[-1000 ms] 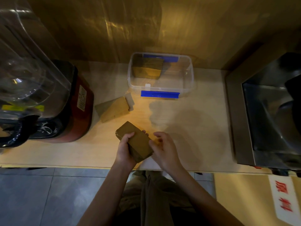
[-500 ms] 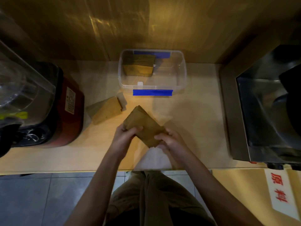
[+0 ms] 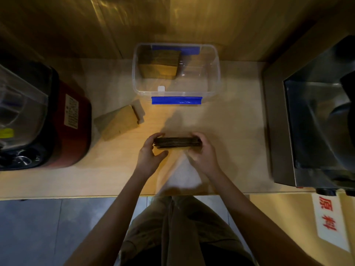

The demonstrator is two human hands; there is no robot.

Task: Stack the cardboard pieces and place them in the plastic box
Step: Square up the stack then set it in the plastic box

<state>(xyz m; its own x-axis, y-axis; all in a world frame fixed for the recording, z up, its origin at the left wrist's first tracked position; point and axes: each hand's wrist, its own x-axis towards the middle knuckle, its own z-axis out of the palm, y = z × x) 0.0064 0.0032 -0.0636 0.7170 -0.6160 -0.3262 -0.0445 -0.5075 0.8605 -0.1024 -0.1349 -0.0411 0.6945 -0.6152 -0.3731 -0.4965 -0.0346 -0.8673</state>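
Note:
A stack of brown cardboard pieces (image 3: pixel 177 143) stands on edge on the wooden counter, its layered edges facing up. My left hand (image 3: pixel 151 153) grips its left end and my right hand (image 3: pixel 203 153) grips its right end. Behind it stands the clear plastic box (image 3: pixel 216 73) with blue clips, open at the top. Inside the box, at its back left, stands another cardboard stack (image 3: pixel 159 63). A further pile of cardboard pieces (image 3: pixel 119 123) lies on the counter left of the box's front corner.
A red and black blender (image 3: pixel 63 121) with a clear jug fills the counter's left side. A steel appliance (image 3: pixel 311 121) stands at the right. A wooden wall (image 3: pixel 172 22) rises right behind the box. The counter's front edge (image 3: pixel 96 196) runs below my wrists.
The stack lay flat and slanted in my hands; now it is turned up on its edge, squared across the counter and held nearer the box.

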